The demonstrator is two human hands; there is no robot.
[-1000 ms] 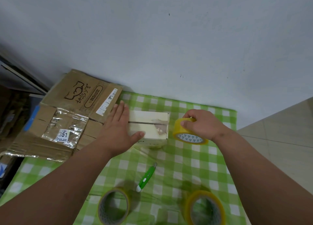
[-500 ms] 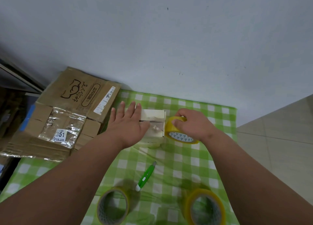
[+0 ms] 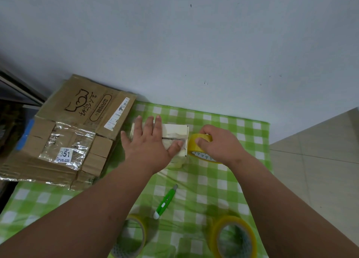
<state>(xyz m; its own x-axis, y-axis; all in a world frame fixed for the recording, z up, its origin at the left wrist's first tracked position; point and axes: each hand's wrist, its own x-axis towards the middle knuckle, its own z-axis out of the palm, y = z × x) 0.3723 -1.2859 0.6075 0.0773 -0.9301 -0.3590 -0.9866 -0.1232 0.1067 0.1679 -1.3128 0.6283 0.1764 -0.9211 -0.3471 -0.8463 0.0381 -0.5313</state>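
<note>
A small cream cardboard box (image 3: 175, 130) lies on the green checked cloth (image 3: 219, 182), its top flaps meeting in a dark seam. My left hand (image 3: 149, 141) lies flat on the box with straight fingers, thumb across the seam. At the box's right end my right hand (image 3: 217, 143) grips a yellow tape roll (image 3: 200, 147), held against that end. Whether tape runs from the roll onto the box I cannot make out.
A large brown carton (image 3: 77, 129) with a label reading 351 stands left of the small box. A green utility knife (image 3: 165, 203) lies nearer me on the cloth. Two more tape rolls (image 3: 134, 238) (image 3: 233, 238) stand at the near edge. Bare floor (image 3: 314, 160) lies right.
My left hand slid right along the box top, covering more of it. My right hand brought the tape roll left, up against the box's right end.
</note>
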